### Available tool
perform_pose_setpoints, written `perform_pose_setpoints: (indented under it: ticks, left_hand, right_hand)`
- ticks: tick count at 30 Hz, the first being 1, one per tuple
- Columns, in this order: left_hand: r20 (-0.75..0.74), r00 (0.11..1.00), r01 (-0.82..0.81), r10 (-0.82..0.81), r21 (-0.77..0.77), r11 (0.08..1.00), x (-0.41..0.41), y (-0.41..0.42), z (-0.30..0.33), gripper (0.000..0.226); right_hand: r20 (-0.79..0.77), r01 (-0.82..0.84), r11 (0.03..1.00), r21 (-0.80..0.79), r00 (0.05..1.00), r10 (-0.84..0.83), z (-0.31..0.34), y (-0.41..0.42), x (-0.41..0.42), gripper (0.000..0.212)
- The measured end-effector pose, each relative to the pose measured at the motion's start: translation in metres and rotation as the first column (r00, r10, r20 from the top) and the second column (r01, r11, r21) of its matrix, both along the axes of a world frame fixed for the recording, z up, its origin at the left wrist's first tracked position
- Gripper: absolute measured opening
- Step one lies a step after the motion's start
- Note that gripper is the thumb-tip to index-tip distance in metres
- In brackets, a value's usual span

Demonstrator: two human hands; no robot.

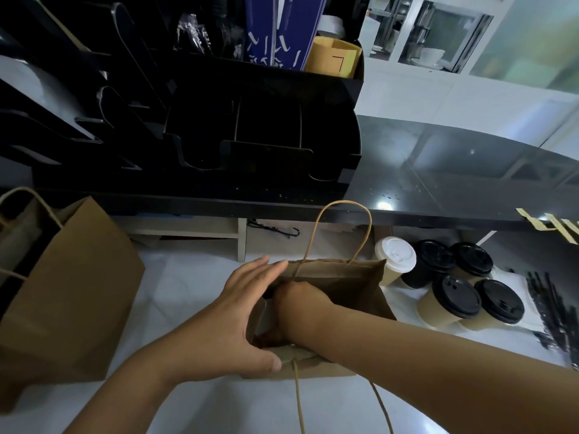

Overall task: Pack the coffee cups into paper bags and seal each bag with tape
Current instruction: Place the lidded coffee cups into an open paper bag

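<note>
Though reaching inside bag (354,292), right hand's (300,303) fingers hidden.

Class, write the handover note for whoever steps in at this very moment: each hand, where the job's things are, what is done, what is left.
Left hand: open, fingers straight, bracing the left rim of the open paper bag at the centre.
Right hand: reaching down inside that bag; its grip is hidden.
Cups: one white-lidded cup and four black-lidded cups stand on the counter right of the bag.
A second paper bag stands open at the left; contents unclear.
Done: centre bag opened.
Left: pack the five cups, tape each bag. No tape seen yet.
</note>
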State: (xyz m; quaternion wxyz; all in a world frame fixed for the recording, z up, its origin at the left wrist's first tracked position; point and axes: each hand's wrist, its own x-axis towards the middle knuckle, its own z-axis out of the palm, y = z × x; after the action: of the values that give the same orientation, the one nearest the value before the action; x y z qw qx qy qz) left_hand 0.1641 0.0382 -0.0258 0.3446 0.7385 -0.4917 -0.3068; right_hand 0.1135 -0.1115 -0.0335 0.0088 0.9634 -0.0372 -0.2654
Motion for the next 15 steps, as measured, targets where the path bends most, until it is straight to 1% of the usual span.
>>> perform_pose_setpoints:
  ticks: [4, 9, 12, 13, 15]
  left_hand:
    - [-0.006, 1.0, -0.009, 0.009, 0.009, 1.0, -0.001, -0.001, 0.003, 0.111]
    - [-0.004, 1.0, -0.023, 0.023, 0.018, 1.0, -0.002, -0.004, 0.007, 0.109]
    - [0.002, 0.999, -0.034, 0.034, 0.015, 0.999, -0.001, -0.005, 0.007, 0.108]
    - [-0.001, 0.999, -0.043, 0.043, 0.016, 0.999, -0.001, -0.006, 0.008, 0.107]
    - [-0.015, 0.998, -0.058, 0.058, 0.024, 0.998, -0.001, -0.007, 0.009, 0.106]
  right_hand:
    - [0.031, 0.034, 0.999, 0.022, 0.999, -0.035, 0.001, -0.001, -0.004, 0.056]
    - [-0.045, 0.163, 0.982, 0.096, 0.986, -0.159, 0.009, -0.012, -0.008, 0.051]
    - [0.029, 0.203, 0.975, 0.094, 0.978, -0.207, 0.019, -0.02, -0.015, 0.056]
    - [0.067, 0.223, 0.967, 0.124, 0.97, -0.233, 0.022, -0.022, -0.018, 0.057]
    - [0.153, 0.247, 0.938, 0.244, 0.945, -0.288, 0.032, -0.027, -0.027, 0.057]
